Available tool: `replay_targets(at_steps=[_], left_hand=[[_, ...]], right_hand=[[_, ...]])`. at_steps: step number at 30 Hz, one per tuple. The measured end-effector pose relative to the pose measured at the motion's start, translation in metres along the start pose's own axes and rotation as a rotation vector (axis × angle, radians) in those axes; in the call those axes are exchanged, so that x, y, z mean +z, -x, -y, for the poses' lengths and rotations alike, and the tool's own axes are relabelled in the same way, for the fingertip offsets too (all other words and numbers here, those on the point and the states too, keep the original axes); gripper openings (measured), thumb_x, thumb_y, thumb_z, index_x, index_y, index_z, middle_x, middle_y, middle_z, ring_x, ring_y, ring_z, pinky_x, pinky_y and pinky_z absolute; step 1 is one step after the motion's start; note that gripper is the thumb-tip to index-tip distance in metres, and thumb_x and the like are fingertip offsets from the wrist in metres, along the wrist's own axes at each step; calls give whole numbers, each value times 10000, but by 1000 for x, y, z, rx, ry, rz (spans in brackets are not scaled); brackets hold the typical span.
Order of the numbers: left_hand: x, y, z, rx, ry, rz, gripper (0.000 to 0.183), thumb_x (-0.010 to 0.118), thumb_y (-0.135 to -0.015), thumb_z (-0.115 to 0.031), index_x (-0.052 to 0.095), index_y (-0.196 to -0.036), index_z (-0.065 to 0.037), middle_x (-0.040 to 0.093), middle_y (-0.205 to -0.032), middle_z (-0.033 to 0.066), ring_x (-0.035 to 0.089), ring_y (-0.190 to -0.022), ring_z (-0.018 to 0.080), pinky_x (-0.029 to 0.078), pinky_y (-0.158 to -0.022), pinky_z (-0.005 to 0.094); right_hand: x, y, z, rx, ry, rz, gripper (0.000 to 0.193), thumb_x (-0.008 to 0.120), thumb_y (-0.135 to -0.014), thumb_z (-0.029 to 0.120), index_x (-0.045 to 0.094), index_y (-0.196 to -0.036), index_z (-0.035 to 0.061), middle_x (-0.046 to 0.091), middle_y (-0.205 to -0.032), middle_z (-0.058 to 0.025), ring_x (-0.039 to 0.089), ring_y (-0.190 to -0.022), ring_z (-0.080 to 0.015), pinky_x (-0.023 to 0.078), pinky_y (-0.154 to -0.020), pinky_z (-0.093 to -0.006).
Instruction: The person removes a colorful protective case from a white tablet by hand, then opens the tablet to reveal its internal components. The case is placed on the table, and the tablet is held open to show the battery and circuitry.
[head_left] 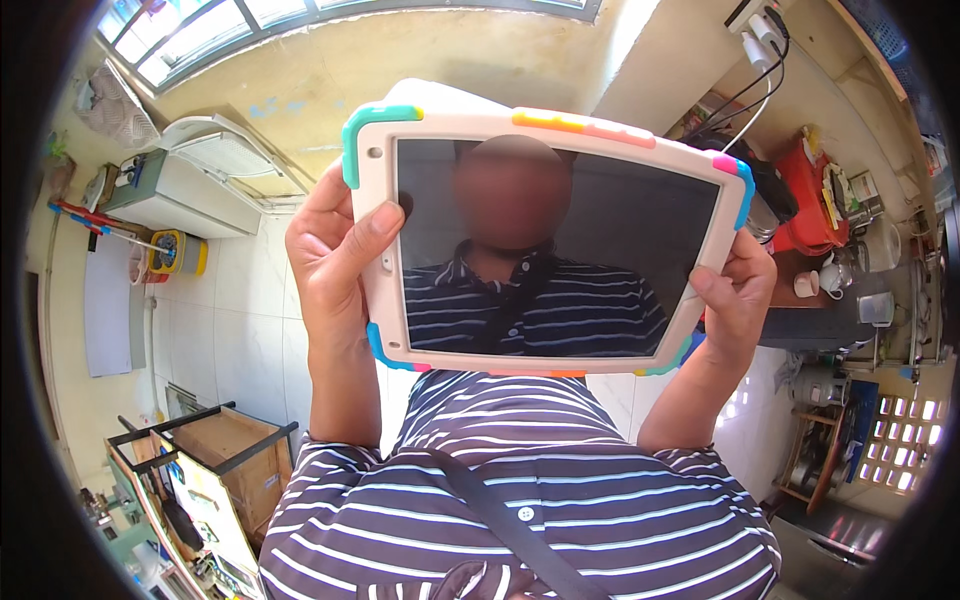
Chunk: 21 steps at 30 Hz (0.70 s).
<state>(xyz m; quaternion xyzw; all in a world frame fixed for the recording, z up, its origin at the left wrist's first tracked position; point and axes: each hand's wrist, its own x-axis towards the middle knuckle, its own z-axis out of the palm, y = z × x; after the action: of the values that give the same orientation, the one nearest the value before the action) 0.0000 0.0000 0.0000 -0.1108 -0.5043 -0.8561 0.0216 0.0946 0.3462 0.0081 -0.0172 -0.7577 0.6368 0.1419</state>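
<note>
Held up in front of my chest is a tablet with a dark glossy screen, a pale cream frame and coloured bumpers at its corners and edges. Its screen mirrors my striped shirt, and the frame tilts slightly down to the right. My left hand grips the left side, thumb over the frame onto the screen's edge and the other fingers behind. On the right side my right hand is closed in the same way, thumb on the front. The fingers behind the tablet are partly hidden. A white part sticks up behind its top edge.
A white cabinet stands at the left, with a yellow mop bucket nearby. At lower left is a cardboard box under a black frame. A red container, cups and cables crowd the right side. White floor tiles show below.
</note>
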Motion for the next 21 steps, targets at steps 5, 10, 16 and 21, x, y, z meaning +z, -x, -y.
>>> replay_targets(at_steps=[5,10,16,21], left_hand=[[-2,-2,-2,35,-14,-31,678,816,-846,-63,511,-1428,104,751,-1072,202,736,-905,172,586,-808,264],[-1,-1,1,42,32,-62,717,815,-845,-38,426,-1438,65,749,-1060,213,741,-892,171,594,-773,272],[0,1,3,28,76,-64,618,780,-868,-5,422,-1372,4,752,-1029,206,741,-861,170,593,-759,263],[0,0,3,18,87,-57,606,771,-872,-1,421,-1368,-3,752,-1014,207,742,-848,174,596,-748,265]], right_hand=[[17,-3,5,-50,-75,-66,536,857,-748,228,676,-1164,-57,736,-924,-60,662,-806,-70,483,-767,-206],[17,-3,6,-26,-76,-54,533,849,-752,226,674,-1170,-55,736,-922,-62,659,-798,-66,480,-761,-204],[16,-2,7,-27,-78,-64,539,843,-754,222,670,-1177,-63,737,-939,-66,662,-815,-68,480,-774,-204],[14,-2,6,-25,-73,-55,563,844,-750,216,663,-1198,-72,739,-958,-69,665,-828,-71,484,-786,-208]])
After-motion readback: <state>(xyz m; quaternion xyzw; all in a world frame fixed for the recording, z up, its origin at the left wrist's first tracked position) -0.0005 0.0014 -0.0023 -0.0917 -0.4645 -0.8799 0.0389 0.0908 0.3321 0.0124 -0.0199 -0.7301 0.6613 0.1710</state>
